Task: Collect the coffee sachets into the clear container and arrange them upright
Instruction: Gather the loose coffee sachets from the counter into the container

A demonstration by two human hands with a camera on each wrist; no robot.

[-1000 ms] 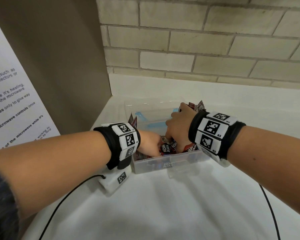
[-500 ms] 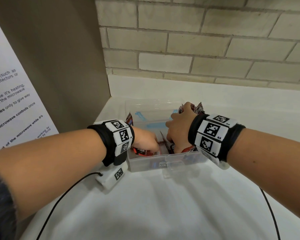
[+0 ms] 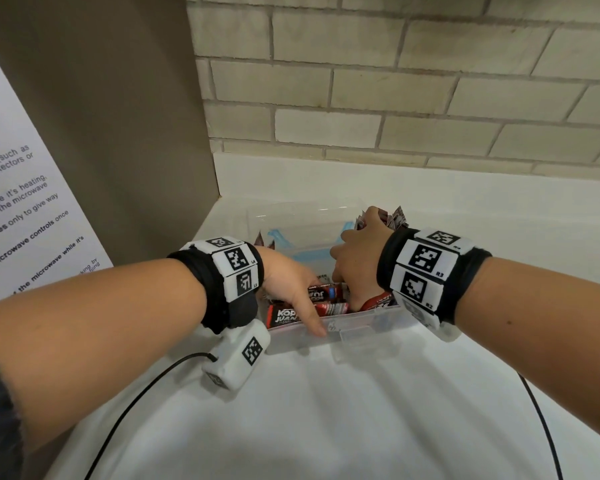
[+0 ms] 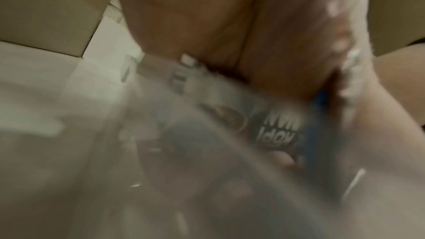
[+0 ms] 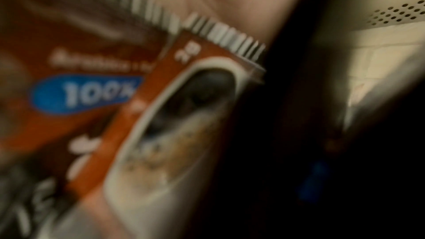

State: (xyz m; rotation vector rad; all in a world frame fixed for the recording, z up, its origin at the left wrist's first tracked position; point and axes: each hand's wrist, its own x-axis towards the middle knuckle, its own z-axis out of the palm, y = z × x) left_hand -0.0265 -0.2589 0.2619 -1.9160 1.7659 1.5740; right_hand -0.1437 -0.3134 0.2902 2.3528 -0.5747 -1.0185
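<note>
Inside: two hands (image 3: 326,282), several sachets (image 3: 326,308).

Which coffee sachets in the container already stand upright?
The sachets behind the right hand, at the clear container's far right corner, tops up. The front ones lie flat.

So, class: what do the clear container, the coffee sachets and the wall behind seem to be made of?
The clear rectangular container: likely rigid plastic, see-through with glossy edges. The red-and-black coffee sachets: probably printed foil or plastic film, shiny, with crimped serrated ends. The pale wall: painted brick, matte, with visible mortar lines.
</note>
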